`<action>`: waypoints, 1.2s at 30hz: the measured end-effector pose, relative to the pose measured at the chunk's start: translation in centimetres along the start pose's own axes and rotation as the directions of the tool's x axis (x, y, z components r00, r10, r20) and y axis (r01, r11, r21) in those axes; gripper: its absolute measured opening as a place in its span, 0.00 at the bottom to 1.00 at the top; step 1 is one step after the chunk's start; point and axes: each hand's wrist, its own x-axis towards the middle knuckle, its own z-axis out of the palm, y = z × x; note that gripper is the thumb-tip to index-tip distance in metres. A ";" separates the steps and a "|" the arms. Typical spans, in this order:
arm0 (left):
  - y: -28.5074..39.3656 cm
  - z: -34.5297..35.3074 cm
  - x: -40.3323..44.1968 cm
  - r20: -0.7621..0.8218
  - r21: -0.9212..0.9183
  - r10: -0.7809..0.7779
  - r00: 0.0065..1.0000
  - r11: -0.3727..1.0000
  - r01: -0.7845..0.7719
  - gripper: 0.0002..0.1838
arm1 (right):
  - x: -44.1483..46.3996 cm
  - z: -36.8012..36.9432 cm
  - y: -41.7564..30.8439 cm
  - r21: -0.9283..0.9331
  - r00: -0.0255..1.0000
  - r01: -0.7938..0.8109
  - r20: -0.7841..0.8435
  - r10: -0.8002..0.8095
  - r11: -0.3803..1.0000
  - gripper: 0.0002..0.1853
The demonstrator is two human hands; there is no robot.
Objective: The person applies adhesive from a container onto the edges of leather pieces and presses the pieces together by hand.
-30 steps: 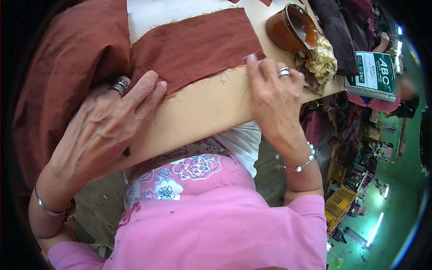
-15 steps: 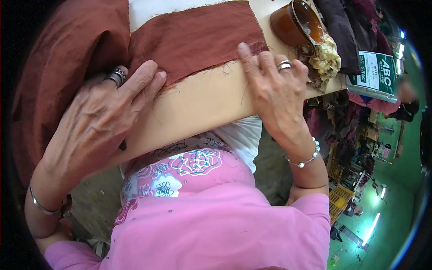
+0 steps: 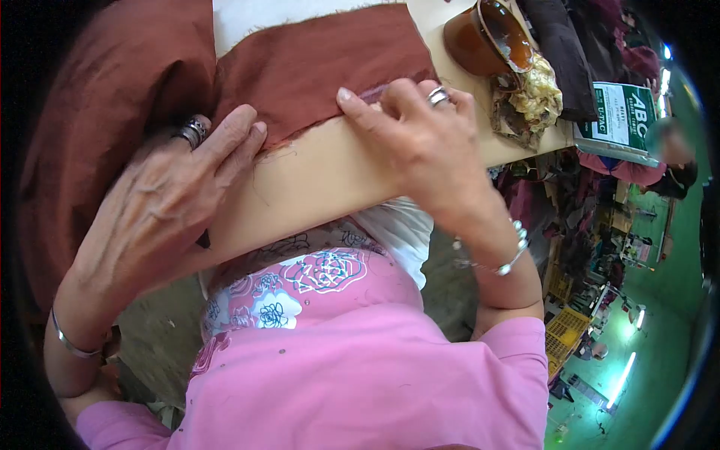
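A reddish-brown fabric piece [image 3: 322, 64] with frayed edges lies flat on the tan table [image 3: 322, 169]. My left hand [image 3: 176, 176] rests with its fingers stretched out at the fabric's lower left corner, pressing it down. At the lower right edge, my right hand [image 3: 439, 150] has its fingers curled in on the fabric, with the thumb lying along the edge. A pale purplish strip shows on the cloth beside these fingers. The curled fingertips are partly hidden.
More reddish-brown fabric [image 3: 105, 142] drapes over the left side. A brown glazed pot [image 3: 469, 41] stands tilted in view at the back right, beside a crumpled yellowish lump [image 3: 536, 97]. Dark cloth [image 3: 559, 60] and a green-white ABC tin [image 3: 622, 120] are beyond. Another person [image 3: 667, 161] is at far right.
My right hand has moved left along the fabric edge and its fingers have curled in from lying stretched out. The pale strip now shows. My left hand has barely moved.
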 end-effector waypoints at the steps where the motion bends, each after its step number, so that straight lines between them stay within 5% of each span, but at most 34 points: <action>1: -0.1 0.0 0.0 -0.028 0.026 0.025 0.999 0.999 -0.024 0.47 | 0.2 -0.4 1.9 0.139 1.000 -0.002 -0.025 0.006 0.990 0.27; 4: -0.3 0.2 0.1 -0.080 0.080 0.065 0.995 0.995 -0.059 0.48 | 0.4 -3.2 7.0 0.272 0.963 -0.118 -0.203 0.177 0.955 0.25; 5: -0.2 0.1 0.1 -0.059 0.084 0.057 0.997 0.995 -0.052 0.49 | 0.4 -4.2 8.4 0.033 0.952 -0.179 -0.248 0.181 0.983 0.21; 6: -0.1 0.0 0.1 -0.036 0.088 0.048 0.998 0.995 -0.045 0.50 | 0.3 -4.9 9.6 -0.045 0.952 -0.289 -0.122 0.282 0.956 0.23; 8: 0.1 -0.9 0.3 -0.025 0.061 0.056 0.998 0.997 -0.054 0.44 | 0.3 -4.6 12.4 -0.264 0.981 -0.192 -0.044 0.187 0.945 0.26; 11: -0.4 0.1 0.6 -0.084 0.190 0.081 0.993 0.980 -0.064 0.35 | 1.3 -4.0 13.5 -0.178 0.921 -0.340 0.135 0.366 0.923 0.28; 14: -0.4 0.6 0.7 -0.120 0.254 0.083 0.989 0.966 -0.050 0.31 | 1.8 -3.4 13.7 -0.231 0.905 -0.326 0.203 0.374 0.917 0.26; 17: -0.2 0.5 0.7 -0.096 0.238 0.060 0.994 0.971 -0.036 0.31 | 1.4 -4.4 14.8 0.007 0.980 -0.188 0.063 0.188 0.982 0.24; 26: -0.2 0.5 0.2 -0.093 0.114 0.050 0.994 0.993 -0.039 0.40 | 0.0 -5.1 6.3 -0.489 0.979 -0.202 -0.119 0.164 0.849 0.18; 29: 0.1 -0.1 0.4 -0.073 0.059 0.042 0.996 0.998 -0.038 0.40 | -0.1 -2.1 2.3 -0.207 0.987 -0.132 -0.116 0.109 0.969 0.28; 32: -0.2 0.1 0.4 -0.091 0.026 0.059 0.994 0.998 -0.057 0.40 | -0.2 0.1 0.5 0.430 0.982 -0.190 0.096 0.164 0.883 0.31; 35: -0.3 0.5 0.4 -0.105 0.105 0.067 0.992 0.993 -0.056 0.41 | -0.4 1.3 0.5 0.402 0.987 -0.160 0.069 0.145 0.902 0.28; 36: -0.3 0.6 0.4 -0.107 0.150 0.068 0.992 0.987 -0.051 0.41 | -0.5 1.5 0.2 0.193 0.986 -0.165 0.039 0.160 0.967 0.27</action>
